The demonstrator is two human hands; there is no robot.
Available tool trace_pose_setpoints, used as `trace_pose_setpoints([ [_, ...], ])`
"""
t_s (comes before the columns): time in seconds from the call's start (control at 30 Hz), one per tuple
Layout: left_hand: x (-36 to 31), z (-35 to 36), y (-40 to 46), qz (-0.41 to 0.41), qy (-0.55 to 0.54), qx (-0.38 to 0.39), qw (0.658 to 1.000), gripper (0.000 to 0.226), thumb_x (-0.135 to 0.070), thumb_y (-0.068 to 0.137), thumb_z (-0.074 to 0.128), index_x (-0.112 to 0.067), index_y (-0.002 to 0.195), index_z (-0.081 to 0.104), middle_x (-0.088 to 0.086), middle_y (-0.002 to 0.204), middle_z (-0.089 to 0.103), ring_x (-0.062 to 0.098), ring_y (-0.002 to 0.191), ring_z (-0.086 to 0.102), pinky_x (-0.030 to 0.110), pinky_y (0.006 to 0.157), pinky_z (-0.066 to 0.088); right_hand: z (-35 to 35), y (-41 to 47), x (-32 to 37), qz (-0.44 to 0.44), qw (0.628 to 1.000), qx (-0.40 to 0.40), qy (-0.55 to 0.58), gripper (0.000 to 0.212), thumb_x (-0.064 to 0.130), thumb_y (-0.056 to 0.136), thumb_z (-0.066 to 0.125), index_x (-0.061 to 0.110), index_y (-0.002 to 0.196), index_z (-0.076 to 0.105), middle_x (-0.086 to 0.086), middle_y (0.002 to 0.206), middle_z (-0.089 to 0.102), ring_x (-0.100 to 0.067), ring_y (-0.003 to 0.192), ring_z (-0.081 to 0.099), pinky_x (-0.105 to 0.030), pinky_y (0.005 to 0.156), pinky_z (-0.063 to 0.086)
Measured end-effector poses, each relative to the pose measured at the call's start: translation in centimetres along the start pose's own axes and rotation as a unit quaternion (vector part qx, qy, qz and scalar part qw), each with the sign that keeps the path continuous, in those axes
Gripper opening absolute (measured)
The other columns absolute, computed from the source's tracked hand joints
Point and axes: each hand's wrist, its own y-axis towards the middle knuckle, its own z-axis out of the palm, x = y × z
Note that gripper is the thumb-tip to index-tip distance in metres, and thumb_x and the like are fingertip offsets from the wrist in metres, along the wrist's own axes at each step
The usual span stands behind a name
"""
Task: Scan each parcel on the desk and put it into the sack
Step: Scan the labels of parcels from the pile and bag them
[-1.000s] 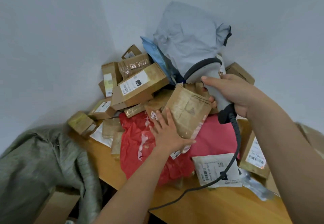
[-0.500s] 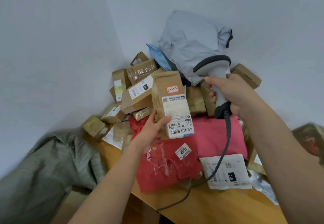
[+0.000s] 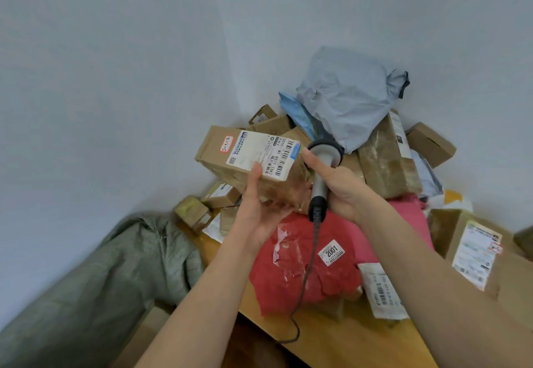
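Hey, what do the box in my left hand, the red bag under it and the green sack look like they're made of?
Box: brown corrugated cardboard, by its matte look and folded edges, with glossy clear tape and a paper label.
Red bag: likely thin plastic film; it crinkles and carries shiny tape scraps.
Green sack: probably woven plastic fabric; dull, faintly ribbed, falling in soft folds.

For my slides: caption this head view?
Left hand holds a labelled box up to the scanner in the right hand.

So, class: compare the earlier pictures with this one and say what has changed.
The left hand took the brown box off the pile, lifted it and turned its label up toward the scanner. The right hand grips the scanner as before; the red bag stays put.
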Motion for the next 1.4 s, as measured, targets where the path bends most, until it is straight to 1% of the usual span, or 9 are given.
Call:
trace_pose_setpoints([
  [0.1,-0.2,0.5,-0.7,0.0,-0.006,0.03,1.0,0.045,-0.045,0.089,0.06,-0.014,0.121,0.063,0.014,0.11,0.072,0.033,0.111,0.061,0.059,0.108,0.038,1.2,-0.6,-0.3,0.004,0.998,0.047,0.033,0.039,0.029,0.083,0.076,-0.003,0.103,0.065,-0.009,0.084,0.076,-0.019,0.064,0.071,-0.037,0.06,0.062],
  [0.27,-0.5,0.9,-1.9,-0.001,-0.004,0.032,0.999,0.043,-0.041,0.089,0.062,-0.015,0.124,0.062,0.016,0.12,0.068,0.033,0.119,0.058,0.059,0.105,0.041,1.0,-0.6,-0.8,-0.045,0.997,0.029,-0.057,0.082,0.053,0.059,0.081,-0.002,0.118,0.064,-0.008,0.092,0.072,-0.014,0.057,0.063,-0.032,0.055,0.055],
  [0.43,-1.1,0.8,-2.8,-0.031,0.014,0.006,0.999,0.054,-0.041,0.084,0.069,-0.012,0.128,0.058,0.017,0.12,0.068,0.035,0.12,0.059,0.057,0.103,0.044,1.2,-0.7,-1.2,-0.062,0.998,0.023,-0.024,0.057,0.035,0.075,0.081,-0.001,0.116,0.063,-0.005,0.082,0.075,-0.011,0.053,0.064,-0.023,0.045,0.05],
  [0.57,-1.8,0.0,-3.2,-0.047,0.172,-0.016,0.984,0.095,-0.052,0.064,0.081,-0.02,0.143,0.04,0.008,0.123,0.066,0.031,0.115,0.063,0.048,0.1,0.049,0.5,-0.1,-1.3,-0.051,0.998,-0.002,-0.046,0.084,0.051,0.048,0.089,0.007,0.116,0.068,-0.014,0.109,0.074,-0.022,0.078,0.062,-0.031,0.062,0.054],
  [0.63,-2.5,-0.8,-3.2,0.008,0.306,-0.082,0.949,0.136,-0.062,0.039,0.09,-0.032,0.149,0.015,0.003,0.143,0.048,0.029,0.128,0.051,0.05,0.1,0.046,-0.5,-0.2,-0.8,-0.045,0.998,-0.007,-0.053,0.083,0.053,0.045,0.087,0.01,0.113,0.069,-0.013,0.11,0.074,-0.024,0.083,0.061,-0.035,0.072,0.053],
  [0.73,-4.2,-2.4,-3.3,0.154,0.525,-0.172,0.819,0.146,-0.063,0.038,0.086,-0.031,0.152,0.0,0.004,0.155,0.019,0.023,0.143,0.024,0.048,0.115,0.028,-2.4,-0.3,0.2,-0.036,0.995,-0.004,-0.095,0.078,0.045,0.048,0.09,0.007,0.113,0.068,-0.014,0.108,0.07,-0.023,0.078,0.057,-0.035,0.072,0.049],
  [0.93,-7.3,-3.1,-2.7,0.189,0.777,0.04,0.6,0.123,-0.049,0.054,0.091,-0.028,0.153,0.02,-0.002,0.15,0.03,0.015,0.137,0.03,0.041,0.116,0.028,-4.4,-0.9,1.7,-0.03,0.976,0.056,-0.209,0.071,0.033,0.058,0.09,0.003,0.117,0.064,-0.016,0.103,0.066,-0.018,0.068,0.053,-0.027,0.055,0.046],
  [1.2,-6.7,-4.6,-2.1,0.19,0.848,0.118,0.48,0.116,-0.05,0.058,0.086,-0.032,0.148,0.015,-0.005,0.142,0.041,0.014,0.126,0.044,0.043,0.106,0.042,-5.0,-1.1,3.2,-0.03,0.961,0.107,-0.252,0.056,0.023,0.058,0.091,0.009,0.104,0.064,-0.012,0.092,0.071,-0.019,0.069,0.051,-0.024,0.053,0.046],
  [1.4,-6.4,-4.8,-2.8,0.219,0.844,0.077,0.484,0.098,-0.054,0.063,0.082,-0.027,0.141,0.03,-0.011,0.119,0.051,0.008,0.102,0.053,0.027,0.084,0.048,-5.1,-0.7,3.8,-0.051,0.968,0.035,-0.244,0.081,0.045,0.05,0.094,0.0,0.109,0.063,-0.014,0.084,0.061,-0.018,0.065,0.056,-0.028,0.052,0.049],
])
